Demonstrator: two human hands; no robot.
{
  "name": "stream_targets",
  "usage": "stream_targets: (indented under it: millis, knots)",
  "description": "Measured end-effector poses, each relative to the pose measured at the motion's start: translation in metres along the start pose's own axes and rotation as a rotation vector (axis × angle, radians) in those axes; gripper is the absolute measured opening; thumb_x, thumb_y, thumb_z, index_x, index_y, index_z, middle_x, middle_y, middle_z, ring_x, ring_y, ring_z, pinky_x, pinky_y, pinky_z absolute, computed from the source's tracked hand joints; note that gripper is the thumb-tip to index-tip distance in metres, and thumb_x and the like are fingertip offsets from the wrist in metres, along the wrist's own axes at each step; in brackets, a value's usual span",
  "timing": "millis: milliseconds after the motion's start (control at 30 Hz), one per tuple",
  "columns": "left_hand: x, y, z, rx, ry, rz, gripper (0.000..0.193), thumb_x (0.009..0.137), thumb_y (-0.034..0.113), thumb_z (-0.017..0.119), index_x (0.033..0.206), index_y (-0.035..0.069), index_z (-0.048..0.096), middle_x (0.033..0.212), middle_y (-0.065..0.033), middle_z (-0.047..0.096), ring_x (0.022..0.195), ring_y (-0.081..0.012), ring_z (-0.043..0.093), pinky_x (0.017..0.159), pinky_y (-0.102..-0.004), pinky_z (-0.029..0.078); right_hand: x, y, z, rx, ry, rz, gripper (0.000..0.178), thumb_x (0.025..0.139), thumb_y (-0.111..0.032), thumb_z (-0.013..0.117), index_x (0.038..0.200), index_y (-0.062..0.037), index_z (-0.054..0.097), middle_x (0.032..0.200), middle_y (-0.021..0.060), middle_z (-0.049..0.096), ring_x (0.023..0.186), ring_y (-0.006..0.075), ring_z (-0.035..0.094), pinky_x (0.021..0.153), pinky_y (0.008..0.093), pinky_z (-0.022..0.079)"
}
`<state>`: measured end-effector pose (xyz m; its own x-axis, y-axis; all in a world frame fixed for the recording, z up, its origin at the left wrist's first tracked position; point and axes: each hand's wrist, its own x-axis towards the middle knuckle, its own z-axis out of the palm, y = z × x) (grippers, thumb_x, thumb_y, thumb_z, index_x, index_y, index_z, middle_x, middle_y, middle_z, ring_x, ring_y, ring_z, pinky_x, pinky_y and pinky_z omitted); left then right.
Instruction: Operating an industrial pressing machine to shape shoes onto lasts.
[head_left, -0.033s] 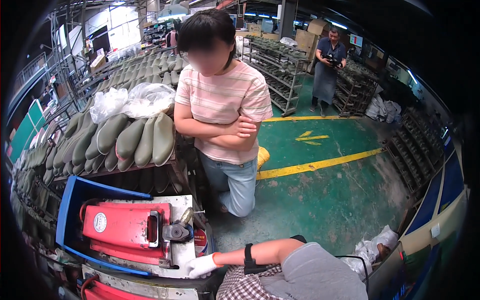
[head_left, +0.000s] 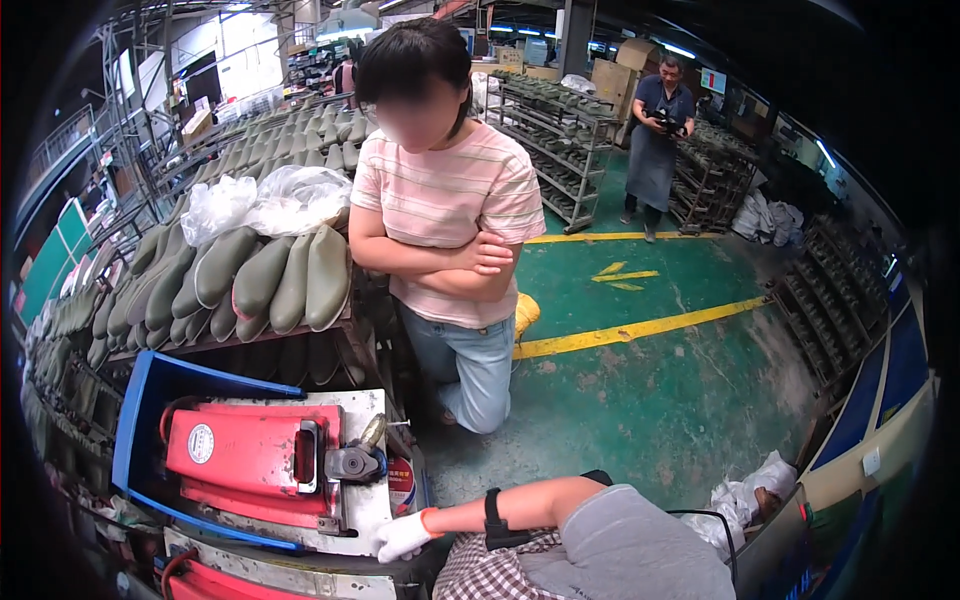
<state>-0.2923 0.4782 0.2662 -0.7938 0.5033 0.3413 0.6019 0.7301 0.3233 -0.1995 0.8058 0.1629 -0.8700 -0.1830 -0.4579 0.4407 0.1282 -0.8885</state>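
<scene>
My right hand, in a white glove with an orange cuff, rests on the near right corner of a pale metal plate. Its fingers look stretched and hold nothing that I can see. On that plate is a red metal machine housing with a slotted opening. A dark grey round fitting sits at the housing's right end. Beyond the fitting stands a small olive-coloured piece that I cannot make out. A blue plastic guard curves round the housing. My left hand is out of view.
Olive-green shoe lasts crowd a rack behind the machine, with clear plastic bags on top. A person in a striped shirt stands close by, arms folded. Farther back, another person holds a dark device. Another red machine lies nearer me.
My gloved right hand shifts slightly at the plate's corner, and my forearm moves a little with it. The far person's feet change position.
</scene>
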Motion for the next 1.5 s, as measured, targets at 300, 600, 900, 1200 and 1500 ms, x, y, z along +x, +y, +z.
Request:
stream_targets:
  millis: [300,600,900,1200,1500]
  knots:
    - [-0.070,-0.029,-0.020,0.115,-0.034,-0.065,0.044,0.103,0.031,0.068,0.132,-0.001,0.070,0.129,-0.0246,0.072,0.121,-0.0427,0.066,0.108,-0.0524,0.050,0.128,0.058,0.096,-0.326,-0.171,-0.392,0.043,0.096,-0.038,0.068,0.123,-0.0035,0.070,0.095,0.0155,0.075,0.077,0.0294,0.074,0.067,0.0441,0.060]
    - [-0.005,-0.024,-0.022,0.009,-0.576,-0.443,0.063,0.101,0.056,0.066,0.133,0.002,0.073,0.130,-0.0223,0.074,0.117,-0.0403,0.069,0.105,-0.0451,0.051,0.183,0.077,0.195,-0.336,-0.172,-0.423,0.044,0.096,-0.039,0.068,0.124,-0.0036,0.070,0.097,0.0166,0.075,0.080,0.0310,0.074,0.070,0.0448,0.060]
    - [-0.004,-0.033,-0.021,-0.113,-0.600,-0.523,0.073,0.096,0.057,0.071,0.133,-0.005,0.070,0.112,-0.0271,0.076,0.091,-0.0372,0.071,0.088,-0.0446,0.055,0.150,0.054,0.177,-0.376,-0.220,-0.451,0.046,0.096,-0.040,0.068,0.124,-0.0036,0.069,0.099,0.0177,0.075,0.083,0.0325,0.074,0.073,0.0455,0.059]
    - [0.002,-0.017,-0.032,-0.081,-0.602,-0.548,0.081,0.092,0.064,0.071,0.133,-0.006,0.071,0.129,-0.0306,0.071,0.120,-0.0451,0.066,0.107,-0.0476,0.049,0.144,0.041,0.177,-0.413,-0.246,-0.467,0.047,0.097,-0.041,0.068,0.125,-0.0037,0.069,0.101,0.0188,0.075,0.087,0.0341,0.074,0.076,0.0463,0.059]
    - [-0.007,-0.035,-0.016,-0.051,-0.553,-0.534,0.076,0.092,0.064,0.071,0.130,-0.002,0.073,0.127,-0.0288,0.072,0.117,-0.0454,0.068,0.105,-0.0488,0.050,0.130,0.039,0.169,-0.457,-0.264,-0.478,0.048,0.097,-0.042,0.067,0.126,-0.0038,0.069,0.104,0.0198,0.075,0.090,0.0356,0.074,0.079,0.0470,0.059]
